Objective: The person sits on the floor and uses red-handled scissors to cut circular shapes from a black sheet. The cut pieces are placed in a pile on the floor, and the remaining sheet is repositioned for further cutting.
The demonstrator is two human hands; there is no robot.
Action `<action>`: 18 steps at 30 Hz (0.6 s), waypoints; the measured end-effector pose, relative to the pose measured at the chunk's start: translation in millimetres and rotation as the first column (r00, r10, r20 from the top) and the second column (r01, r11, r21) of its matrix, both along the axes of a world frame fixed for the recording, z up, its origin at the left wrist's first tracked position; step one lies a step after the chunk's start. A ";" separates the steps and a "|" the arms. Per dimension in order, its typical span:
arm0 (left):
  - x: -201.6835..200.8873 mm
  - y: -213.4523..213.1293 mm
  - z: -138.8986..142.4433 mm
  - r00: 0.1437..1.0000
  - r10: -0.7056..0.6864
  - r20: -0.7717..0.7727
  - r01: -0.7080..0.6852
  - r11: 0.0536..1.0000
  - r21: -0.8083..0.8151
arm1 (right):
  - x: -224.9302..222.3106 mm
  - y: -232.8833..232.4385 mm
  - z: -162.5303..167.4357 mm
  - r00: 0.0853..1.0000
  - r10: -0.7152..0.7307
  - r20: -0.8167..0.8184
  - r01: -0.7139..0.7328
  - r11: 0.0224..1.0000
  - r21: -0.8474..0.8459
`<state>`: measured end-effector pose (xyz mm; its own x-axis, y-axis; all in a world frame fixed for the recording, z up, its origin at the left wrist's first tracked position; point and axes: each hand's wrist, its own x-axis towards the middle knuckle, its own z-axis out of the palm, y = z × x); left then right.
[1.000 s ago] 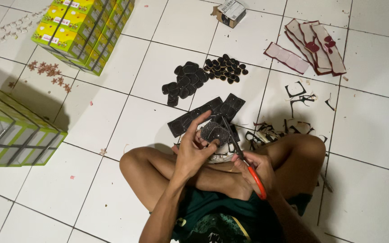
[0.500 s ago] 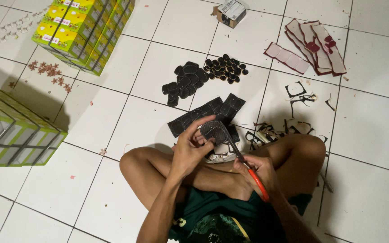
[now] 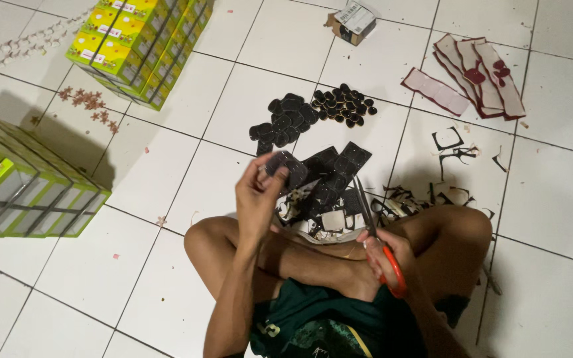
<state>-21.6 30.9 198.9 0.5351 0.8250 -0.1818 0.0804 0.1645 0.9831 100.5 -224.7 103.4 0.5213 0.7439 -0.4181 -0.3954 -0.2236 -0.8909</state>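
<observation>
Scissors (image 3: pixel 376 229) with orange handles sat gripped in the right hand (image 3: pixel 386 255), blades pointing up and away over the crossed legs. The left hand (image 3: pixel 256 199) was raised above the left knee, fingers closed around a small dark cut piece (image 3: pixel 285 166). Just beyond the shins lay a heap of dark strips and scraps (image 3: pixel 329 189) on the white tiled floor (image 3: pixel 233 113). Farther out rested a pile of rounded black pieces (image 3: pixel 286 120) and, beside it, a cluster of smaller black discs (image 3: pixel 343 105). Red-edged pale sheets (image 3: pixel 479 76) lay at the far right. Yellow-green boxes (image 3: pixel 144 46) were stacked at the far left, with more boxes (image 3: pixel 21 192) nearer.
</observation>
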 end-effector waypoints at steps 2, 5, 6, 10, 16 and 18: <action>10.6 27.7 -13.5 0.993 0.022 0.119 -0.033 0.995 0.091 | 0.4 -1.3 -6.7 1.000 -0.018 0.001 0.018 0.999 0.037; 38.5 65.1 -51.9 0.997 0.048 -0.062 -0.033 0.974 0.224 | -1.0 0.5 -18.7 0.995 -0.069 -0.077 0.070 0.997 0.016; 48.0 74.3 -67.3 0.981 0.067 -0.183 -0.017 0.965 0.262 | -1.1 1.1 -22.9 0.997 -0.055 -0.051 0.056 0.998 0.024; 79.9 106.9 -119.3 0.981 0.111 -0.161 -0.059 0.953 0.296 | -5.1 1.1 -40.2 0.998 -0.031 -0.050 0.028 0.997 -0.065; 87.0 117.4 -150.1 0.955 0.186 -0.230 -0.065 0.890 0.452 | -6.9 -0.1 -60.2 0.992 -0.071 -0.102 0.055 0.986 -0.156; 72.3 91.3 -166.5 0.942 0.094 -0.322 0.078 0.872 0.483 | -3.5 3.0 -64.2 0.991 -0.082 -0.102 0.065 0.985 -0.162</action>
<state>50.7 122.1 32.4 0.5092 0.8571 0.0782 0.4097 -0.3213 0.8537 97.0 -221.8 39.2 0.5177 0.6255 -0.5837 -0.5074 -0.3248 -0.7981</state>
